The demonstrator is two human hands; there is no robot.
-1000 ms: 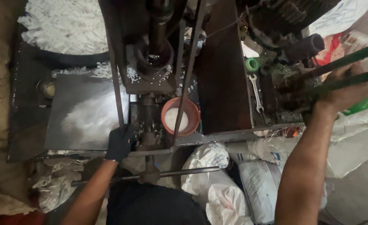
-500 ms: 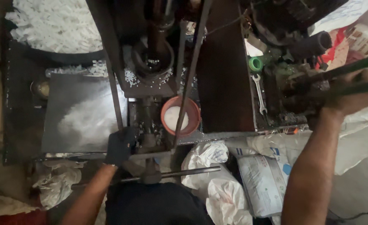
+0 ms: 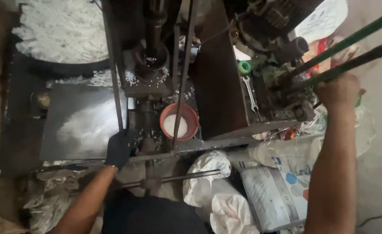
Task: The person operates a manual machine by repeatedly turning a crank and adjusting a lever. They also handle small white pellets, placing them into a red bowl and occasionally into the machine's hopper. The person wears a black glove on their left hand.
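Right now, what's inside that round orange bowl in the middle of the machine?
The orange bowl holds a heap of white material, granules or powder. A thin dark rod crosses in front of it, hiding a strip of the contents. How deep the heap goes cannot be seen.

A black glove covers the left hand (image 3: 119, 149), and just beside it stands an orange-red bowl (image 3: 178, 121) of white powder. The right hand (image 3: 338, 91) grips dark green bars (image 3: 351, 52); below lie white sacks (image 3: 273, 190) with blue-and-orange hexagons.

Bowl (image 3: 178, 121) right of tray (image 3: 76, 125) — spanner (image 3: 250, 92) further right.
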